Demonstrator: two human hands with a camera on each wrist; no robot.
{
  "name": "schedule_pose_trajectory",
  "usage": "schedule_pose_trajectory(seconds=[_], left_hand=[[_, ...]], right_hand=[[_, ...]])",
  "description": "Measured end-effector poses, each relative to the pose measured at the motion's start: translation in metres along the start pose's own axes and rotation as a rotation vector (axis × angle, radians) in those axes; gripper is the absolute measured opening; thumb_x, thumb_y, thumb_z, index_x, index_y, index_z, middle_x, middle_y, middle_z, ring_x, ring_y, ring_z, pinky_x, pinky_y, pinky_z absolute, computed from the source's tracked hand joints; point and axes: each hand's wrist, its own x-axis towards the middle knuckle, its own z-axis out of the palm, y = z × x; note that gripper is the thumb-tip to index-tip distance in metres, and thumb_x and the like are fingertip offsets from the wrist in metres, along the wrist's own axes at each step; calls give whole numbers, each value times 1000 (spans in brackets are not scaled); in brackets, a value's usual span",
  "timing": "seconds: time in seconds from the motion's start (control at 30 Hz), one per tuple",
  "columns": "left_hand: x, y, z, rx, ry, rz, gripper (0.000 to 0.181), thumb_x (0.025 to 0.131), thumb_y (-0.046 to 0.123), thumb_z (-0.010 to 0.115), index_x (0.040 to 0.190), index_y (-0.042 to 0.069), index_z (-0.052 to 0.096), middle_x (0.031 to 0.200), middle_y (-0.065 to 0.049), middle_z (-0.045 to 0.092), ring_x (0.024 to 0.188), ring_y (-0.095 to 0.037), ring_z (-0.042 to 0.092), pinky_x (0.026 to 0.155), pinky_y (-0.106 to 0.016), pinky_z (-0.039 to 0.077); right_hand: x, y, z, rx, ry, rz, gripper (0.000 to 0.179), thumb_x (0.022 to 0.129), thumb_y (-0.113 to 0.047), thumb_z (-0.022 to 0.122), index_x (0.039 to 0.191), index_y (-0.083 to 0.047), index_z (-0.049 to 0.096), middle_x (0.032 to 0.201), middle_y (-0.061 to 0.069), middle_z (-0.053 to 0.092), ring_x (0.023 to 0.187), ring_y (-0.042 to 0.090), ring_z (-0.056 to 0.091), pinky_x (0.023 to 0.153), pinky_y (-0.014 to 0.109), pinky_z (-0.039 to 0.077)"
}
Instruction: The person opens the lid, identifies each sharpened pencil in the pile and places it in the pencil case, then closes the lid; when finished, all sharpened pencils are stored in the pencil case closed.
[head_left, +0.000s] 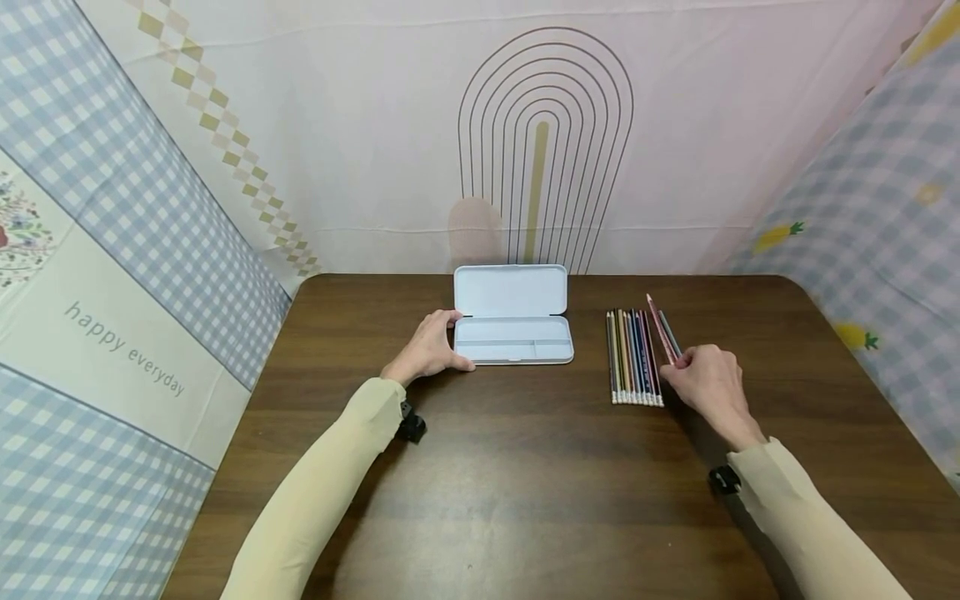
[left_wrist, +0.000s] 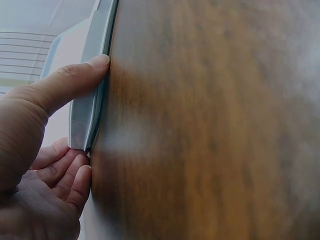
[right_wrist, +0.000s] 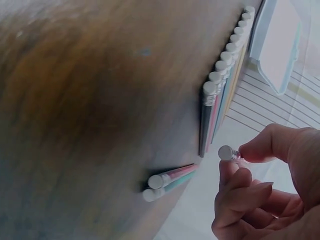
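A light-blue pencil case (head_left: 513, 352) lies with its lid (head_left: 511, 291) raised and its compartments bare. My left hand (head_left: 430, 343) grips the case's left end, thumb on the front side and fingers round the end, as the left wrist view shows. Right of the case, a row of several pencils (head_left: 633, 358) lies side by side, white erasers toward me. My right hand (head_left: 708, 382) pinches a pink pencil (head_left: 660, 329) near its eraser (right_wrist: 228, 153), lifted off the table. Two more pencils (right_wrist: 172, 176), one reddish and one teal, lie apart from the row in the right wrist view.
The brown wooden table (head_left: 510, 483) ends at the back against a white cloth (head_left: 375, 150) with printed arches. Checked blue cloth (head_left: 112, 167) hangs at the left, and more checked cloth (head_left: 877, 242) covers the right side.
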Motion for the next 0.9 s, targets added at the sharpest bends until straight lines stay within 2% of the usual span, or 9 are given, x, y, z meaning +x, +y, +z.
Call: schedule_pose_trajectory(seconds=[0.1, 0.23, 0.43, 0.53, 0.63, 0.9], left_hand=[[4, -6, 4, 8, 5, 2, 103, 70, 33, 101, 155, 2, 52, 154, -22, 57, 145, -38, 51, 126, -53, 41], [6, -10, 7, 21, 7, 3, 104, 70, 35, 101, 156, 2, 52, 153, -21, 57, 144, -36, 51, 126, -52, 41], [-3, 3, -1, -3, 0, -5, 99, 73, 29, 99, 155, -1, 52, 155, -24, 56, 146, -40, 49, 128, -53, 40], [-7, 12, -5, 24, -9, -8, 97, 76, 28, 98, 155, -2, 50, 156, -25, 55, 147, -41, 49, 129, -52, 40], [-9, 14, -6, 33, -13, -14, 97, 77, 28, 98, 157, -1, 49, 156, -24, 55, 147, -39, 49, 129, -51, 40], [-8, 11, -5, 11, -2, -3, 97, 76, 27, 98, 155, -2, 50, 153, -25, 56, 146, -41, 49, 128, -54, 39]], right_hand=[[-1, -3, -1, 2, 42, -40, 23, 89, -24, 77, 73, -7, 77, 76, 12, 77, 76, 37, 69, 67, 48, 52], [-3, -8, 0, 23, 103, -100, 18, 87, -18, 75, 71, -9, 75, 69, 6, 74, 69, 30, 66, 64, 41, 48], [-2, -15, 0, 56, 160, -193, 13, 85, -13, 79, 73, -8, 77, 66, 5, 74, 63, 25, 63, 60, 38, 45], [-1, -20, 1, 73, 163, -229, 10, 84, -11, 79, 76, -6, 79, 68, 8, 76, 62, 22, 63, 60, 35, 44], [1, -25, 2, 90, 152, -254, 8, 85, -8, 78, 79, -4, 79, 71, 11, 77, 62, 19, 61, 60, 32, 43], [5, -41, 4, 125, 104, -310, 6, 86, -6, 80, 83, -1, 81, 76, 14, 79, 62, 15, 61, 58, 27, 44]])
